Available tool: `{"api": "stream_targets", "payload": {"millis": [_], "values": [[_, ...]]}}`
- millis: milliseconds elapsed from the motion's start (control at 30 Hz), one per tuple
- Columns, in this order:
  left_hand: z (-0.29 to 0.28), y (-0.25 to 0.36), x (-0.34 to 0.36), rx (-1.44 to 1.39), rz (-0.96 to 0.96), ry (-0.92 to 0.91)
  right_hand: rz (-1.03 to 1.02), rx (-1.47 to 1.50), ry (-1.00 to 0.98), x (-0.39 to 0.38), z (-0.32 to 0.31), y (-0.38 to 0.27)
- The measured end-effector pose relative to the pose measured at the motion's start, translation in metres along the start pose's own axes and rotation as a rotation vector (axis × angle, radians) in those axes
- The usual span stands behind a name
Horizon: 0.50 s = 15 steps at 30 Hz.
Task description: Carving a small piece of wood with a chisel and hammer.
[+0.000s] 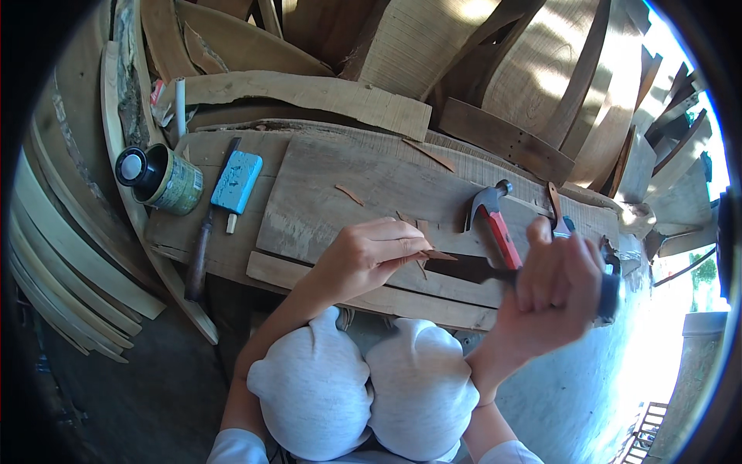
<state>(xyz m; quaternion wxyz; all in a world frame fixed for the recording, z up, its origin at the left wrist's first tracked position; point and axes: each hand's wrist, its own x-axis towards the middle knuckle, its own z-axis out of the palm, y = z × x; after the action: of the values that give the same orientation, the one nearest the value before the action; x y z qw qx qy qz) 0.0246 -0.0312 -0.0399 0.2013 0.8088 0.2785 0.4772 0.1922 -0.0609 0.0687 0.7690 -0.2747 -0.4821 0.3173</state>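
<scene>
Pinching a thin brown wooden sliver flat against the weathered grey plank, my left hand steadies it, I judge, for striking. My right hand is fisted around the red-handled claw hammer, raised beside it. The sliver looks narrow, pointed, reddish-brown, resting mid-plank.
</scene>
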Motion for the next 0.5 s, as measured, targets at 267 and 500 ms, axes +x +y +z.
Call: {"api": "stream_targets", "payload": {"millis": [267,500], "values": [[-0.002,0.006,0.005,0.009,0.039,0.038,0.006,0.005,0.036,0.001,0.002,0.000],[0.001,0.000,0.002,-0.024,-0.024,0.030,0.008,-0.016,0.025,-0.002,0.000,0.001]]}}
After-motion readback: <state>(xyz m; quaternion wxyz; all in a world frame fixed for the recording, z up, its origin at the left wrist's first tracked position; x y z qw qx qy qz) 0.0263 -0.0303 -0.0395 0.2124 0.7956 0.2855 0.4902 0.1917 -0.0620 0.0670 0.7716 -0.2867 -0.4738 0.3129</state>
